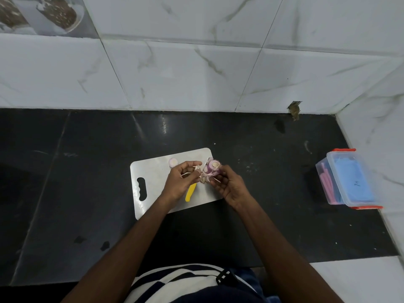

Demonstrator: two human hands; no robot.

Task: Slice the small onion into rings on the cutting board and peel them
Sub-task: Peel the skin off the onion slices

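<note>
While both hands work above the white board (153, 171), the right hand (229, 186) grips the small purple onion (211, 167) in curled fingers, its cut pale end facing up, over the board's far right corner. Just beside it, the left hand (182, 182) pinches a papery scrap of skin (198, 169) between thumb and fingertips; more loose skin (204, 178) hangs between the two hands. One cut slice (173, 162) lies flat on the board near its far edge, just left of the left hand. A yellow handle (190, 193) shows on the board beneath the left wrist; its blade is hidden. The board sits on a dark counter (87, 193). Well off to the right, against the tiled wall (196, 73), stands a clear lidded box (347, 179) with orange clips.
</note>
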